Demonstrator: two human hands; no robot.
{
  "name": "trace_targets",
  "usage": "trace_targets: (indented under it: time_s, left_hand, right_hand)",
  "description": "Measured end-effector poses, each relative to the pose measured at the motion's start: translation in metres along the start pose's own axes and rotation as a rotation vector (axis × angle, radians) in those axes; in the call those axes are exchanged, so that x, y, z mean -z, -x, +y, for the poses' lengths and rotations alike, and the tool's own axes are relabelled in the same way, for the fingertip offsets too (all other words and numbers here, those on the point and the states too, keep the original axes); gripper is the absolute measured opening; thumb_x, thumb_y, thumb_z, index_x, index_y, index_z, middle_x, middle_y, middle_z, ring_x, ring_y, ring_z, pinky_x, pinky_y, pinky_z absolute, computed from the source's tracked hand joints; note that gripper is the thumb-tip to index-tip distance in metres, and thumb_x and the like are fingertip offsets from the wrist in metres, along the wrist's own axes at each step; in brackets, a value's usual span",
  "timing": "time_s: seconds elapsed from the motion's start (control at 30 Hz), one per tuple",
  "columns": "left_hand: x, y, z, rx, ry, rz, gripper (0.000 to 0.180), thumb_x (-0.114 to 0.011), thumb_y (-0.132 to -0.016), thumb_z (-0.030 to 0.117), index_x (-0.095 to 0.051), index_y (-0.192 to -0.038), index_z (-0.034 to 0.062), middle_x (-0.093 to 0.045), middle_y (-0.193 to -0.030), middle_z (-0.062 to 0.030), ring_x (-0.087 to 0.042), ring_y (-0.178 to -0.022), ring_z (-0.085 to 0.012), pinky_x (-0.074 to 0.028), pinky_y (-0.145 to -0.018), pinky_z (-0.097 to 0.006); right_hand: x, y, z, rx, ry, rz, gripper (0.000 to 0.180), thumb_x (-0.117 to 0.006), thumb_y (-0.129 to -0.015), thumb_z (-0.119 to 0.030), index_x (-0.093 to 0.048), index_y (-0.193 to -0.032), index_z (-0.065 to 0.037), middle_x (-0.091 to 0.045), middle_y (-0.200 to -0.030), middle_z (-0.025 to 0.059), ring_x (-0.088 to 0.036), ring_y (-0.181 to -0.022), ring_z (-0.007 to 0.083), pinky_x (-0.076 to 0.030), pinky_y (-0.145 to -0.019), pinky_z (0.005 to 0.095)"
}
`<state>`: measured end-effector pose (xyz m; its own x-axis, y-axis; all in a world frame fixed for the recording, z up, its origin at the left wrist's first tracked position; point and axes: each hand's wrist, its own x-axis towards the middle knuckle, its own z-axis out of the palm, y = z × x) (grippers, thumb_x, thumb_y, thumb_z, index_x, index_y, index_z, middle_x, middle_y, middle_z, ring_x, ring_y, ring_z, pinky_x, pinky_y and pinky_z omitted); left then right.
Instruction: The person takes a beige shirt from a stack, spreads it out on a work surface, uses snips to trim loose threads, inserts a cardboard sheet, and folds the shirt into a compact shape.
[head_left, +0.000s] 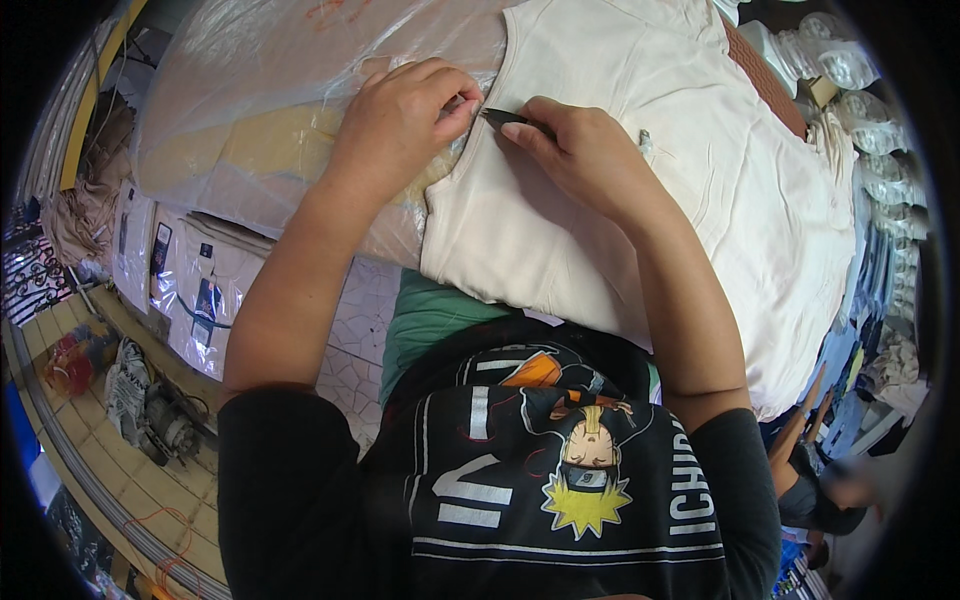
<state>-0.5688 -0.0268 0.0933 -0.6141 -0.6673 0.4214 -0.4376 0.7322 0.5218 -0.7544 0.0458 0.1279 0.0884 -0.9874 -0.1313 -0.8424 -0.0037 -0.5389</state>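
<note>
The cream, softly wrinkled sleeveless garment (550, 215) lies flat, overlapping crinkled translucent plastic sheeting (300, 90). The right hand (590, 150) grips tapered black thread snips (512, 121) at its curved, seamed edge; the left hand (405, 110) presses thumb and forefinger together there, pinched material indeterminable.

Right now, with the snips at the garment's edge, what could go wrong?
The snips in the right hand could nick the garment: their tips sit at its edge.
They might catch the left hand, which is close to those tips.
The garment may slip, as its edge lies against glossy plastic.
</note>
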Motion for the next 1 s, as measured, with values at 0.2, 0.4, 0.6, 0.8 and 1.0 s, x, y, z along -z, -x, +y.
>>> trace_targets:
  time_s: [0.2,0.4,0.6,0.8,1.0]
  left_hand:
    - [0.026,0.012,-0.001,0.209,0.484,-0.298,0.016,-0.066,-0.082,0.022,-0.066,-0.082,0.0062,-0.065,-0.077,-0.0027,-0.058,-0.065,-0.0121,-0.046,-0.064,-0.028]
    - [0.061,0.028,0.018,0.386,0.589,-0.515,0.017,-0.067,-0.082,0.019,-0.067,-0.084,0.0026,-0.065,-0.076,-0.0050,-0.059,-0.068,-0.0116,-0.047,-0.065,-0.026]
    - [0.014,0.051,0.015,0.073,0.111,-0.111,0.014,-0.068,-0.076,0.013,-0.066,-0.086,0.0032,-0.063,-0.092,-0.0061,-0.060,-0.089,-0.0235,-0.047,-0.079,-0.032]
    - [0.018,0.057,0.023,0.031,-0.018,-0.083,0.016,-0.068,-0.076,0.013,-0.066,-0.088,0.0031,-0.065,-0.098,-0.0073,-0.060,-0.089,-0.0240,-0.046,-0.081,-0.034]
    - [0.087,0.075,0.010,0.133,1.197,-0.031,0.019,-0.063,-0.087,0.021,-0.063,-0.091,0.0017,-0.064,-0.093,-0.0079,-0.059,-0.093,-0.0196,-0.045,-0.087,-0.033]
  right_hand:
    - [-0.001,0.002,-0.002,0.062,0.089,0.058,0.034,-0.052,-0.088,-0.035,-0.064,-0.088,-0.003,-0.063,-0.073,0.0206,-0.060,-0.073,0.0396,-0.046,-0.068,0.0463]
    - [0.018,0.028,0.002,-0.038,-0.022,0.133,0.032,-0.053,-0.090,-0.034,-0.062,-0.090,-0.002,-0.059,-0.065,0.0178,-0.058,-0.064,0.0351,-0.045,-0.061,0.0408]
    - [0.022,0.078,-0.001,-0.107,-0.051,0.179,0.032,-0.056,-0.089,-0.032,-0.060,-0.093,0.000,-0.058,-0.064,0.0180,-0.058,-0.060,0.0306,-0.045,-0.058,0.0368]
    - [0.028,0.140,0.013,-0.207,-0.116,0.266,0.031,-0.059,-0.089,-0.029,-0.059,-0.096,0.001,-0.056,-0.063,0.0144,-0.052,-0.055,0.0239,-0.042,-0.056,0.0325]
    - [0.046,0.213,0.043,-0.319,-0.241,0.461,0.028,-0.060,-0.090,-0.027,-0.058,-0.093,0.001,-0.049,-0.061,0.0044,-0.041,-0.056,0.0106,-0.037,-0.053,0.0267]
